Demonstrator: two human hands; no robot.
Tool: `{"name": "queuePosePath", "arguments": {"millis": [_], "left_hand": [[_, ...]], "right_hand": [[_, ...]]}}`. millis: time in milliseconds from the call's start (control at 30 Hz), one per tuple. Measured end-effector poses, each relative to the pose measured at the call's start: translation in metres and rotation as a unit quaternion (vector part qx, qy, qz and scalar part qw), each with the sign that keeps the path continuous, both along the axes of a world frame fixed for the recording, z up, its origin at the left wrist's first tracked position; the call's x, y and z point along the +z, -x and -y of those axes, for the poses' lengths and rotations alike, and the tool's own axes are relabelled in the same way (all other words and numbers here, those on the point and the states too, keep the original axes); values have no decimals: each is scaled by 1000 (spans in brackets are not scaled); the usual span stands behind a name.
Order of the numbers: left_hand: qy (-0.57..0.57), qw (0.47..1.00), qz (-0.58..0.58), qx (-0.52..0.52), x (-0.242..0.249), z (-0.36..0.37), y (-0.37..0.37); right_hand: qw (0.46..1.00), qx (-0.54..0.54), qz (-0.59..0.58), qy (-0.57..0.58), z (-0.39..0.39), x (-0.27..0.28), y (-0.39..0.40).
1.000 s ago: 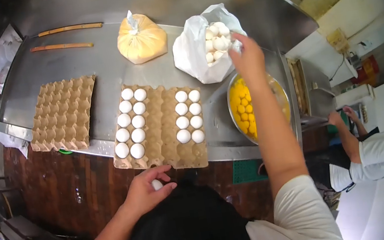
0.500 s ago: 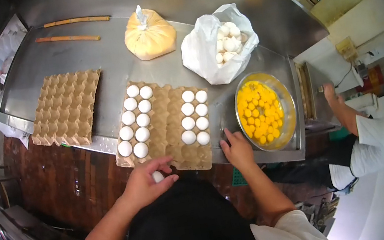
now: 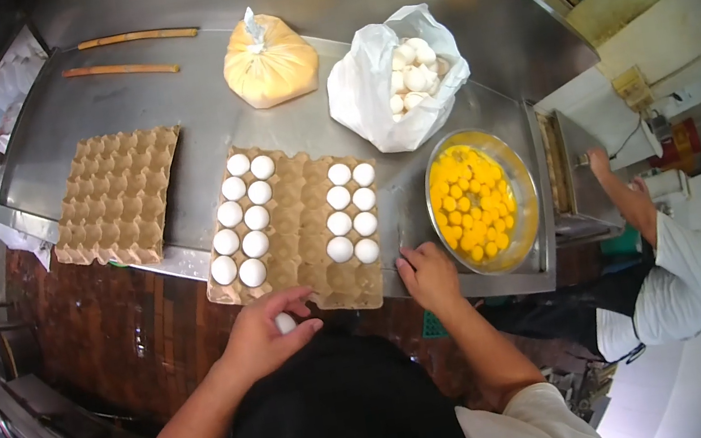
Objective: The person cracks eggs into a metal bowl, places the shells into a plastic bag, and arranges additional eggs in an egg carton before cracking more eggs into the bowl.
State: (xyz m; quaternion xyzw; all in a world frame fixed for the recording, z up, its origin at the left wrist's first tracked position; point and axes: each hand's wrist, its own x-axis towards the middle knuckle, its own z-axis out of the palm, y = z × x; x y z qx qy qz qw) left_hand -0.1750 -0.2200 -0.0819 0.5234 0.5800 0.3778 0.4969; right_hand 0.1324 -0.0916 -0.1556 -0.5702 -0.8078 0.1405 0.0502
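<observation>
My left hand (image 3: 270,333) is just off the near edge of the egg tray, its fingers curled around a white egg (image 3: 285,322). Part of that egg is hidden by the fingers. The cardboard egg tray (image 3: 300,217) has white eggs in columns on its left and right sides, with bare cups down the middle. Between the tray and the bowl, my right hand (image 3: 432,277) rests at the table's front edge, fingers bent inward and nothing visible in them. To its right, a metal bowl (image 3: 531,208) holds many raw egg yolks (image 3: 470,201).
An egg tray without eggs (image 3: 116,199) overhangs the front edge of the steel table (image 3: 202,132). Behind are a tied bag of yellowish contents (image 3: 269,68), a white plastic bag (image 3: 360,100) of eggshells and two sticks (image 3: 120,70). Another person (image 3: 677,279) stands at right.
My right hand's fingers have drawn in from a more extended pose, at almost the same place. My left hand still holds the egg. The person at right has shifted slightly.
</observation>
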Motion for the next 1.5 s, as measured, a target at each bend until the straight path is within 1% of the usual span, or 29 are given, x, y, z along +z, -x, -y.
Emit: {"name": "queuePosePath", "arguments": {"millis": [67,100,167,200,267,400,467,500,567,600,700,767,833,867,900,967,1000,1033,1067,1100,1167,1200,1267,1300,1333,1367,1400,1467,1500], "left_hand": [[-8,1000,-7,-5,-1,-1,-1],[-8,1000,-7,-8,-2,-2,-1],[13,1000,0,-7,-3,-3,-3],[14,1000,-1,-10,-2,-4,-4],[5,1000,-19,-18,-1,-6,-5],[8,999,-39,-31,5,-9,-6],[10,999,-32,-24,5,-8,-6],[9,999,-31,-24,3,-7,-5],[14,1000,-20,-19,-3,-6,-3],[10,1000,-19,-16,-3,-5,-3],[7,1000,-20,5,0,-5,0],[4,1000,-20,19,0,-3,3],[-2,1000,-19,19,-1,0,4],[-3,1000,-17,18,-2,1,5],[-8,1000,-18,19,-2,2,5],[3,998,45,32,-2,6,4],[3,999,44,32,-3,9,5],[30,995,91,40,-5,12,5],[57,988,137,47,-6,14,6],[59,988,137,43,-6,16,7],[84,977,190,46,-6,17,8],[84,977,190,43,-7,16,7],[127,958,253,31,-7,9,6],[126,960,249,23,-5,4,5],[127,955,268,9,-2,-2,3],[129,949,288,-5,2,-7,0],[131,950,284,-15,6,-14,-4],[183,901,393,10,18,-28,-12],[222,883,413,5,21,-36,-16]], "right_hand": [[999,44,1,9,6,8,-2],[999,41,1,9,7,7,-4],[997,40,-60,13,7,3,-7],[997,37,-60,14,3,-1,-10],[995,39,-55,78,-14,-10,-11],[993,61,-27,96,-23,-7,-3],[981,69,-79,161,-21,7,-4],[982,69,-77,161,-21,8,-5],[974,53,-130,179,-20,11,-8],[974,56,-129,175,-18,12,-7],[983,88,-103,121,-28,29,5],[970,30,-227,83,-54,55,16],[956,-40,-289,-15,-103,87,33],[934,-43,-348,-69,-128,110,45],[909,-56,-381,-157,-155,128,58],[898,-88,-375,-214,-205,141,75],[937,-77,-243,-239,-228,132,78],[958,-67,-107,-258,-244,122,80],[958,-70,-107,-257,-248,126,83],[965,-93,-96,-227,-246,139,87],[969,-142,-96,-179,-235,167,93],[968,-145,-95,-180,-233,168,90],[973,-132,-136,-130,-229,171,81],[971,-140,-139,-134,-232,157,72],[966,-95,-78,-228,-237,134,63],[947,-49,-13,-318,-239,121,54],[946,-60,-12,-319,-224,133,52],[949,-85,-216,-215,-178,159,52],[941,-63,-272,-191,-144,165,53]]}}
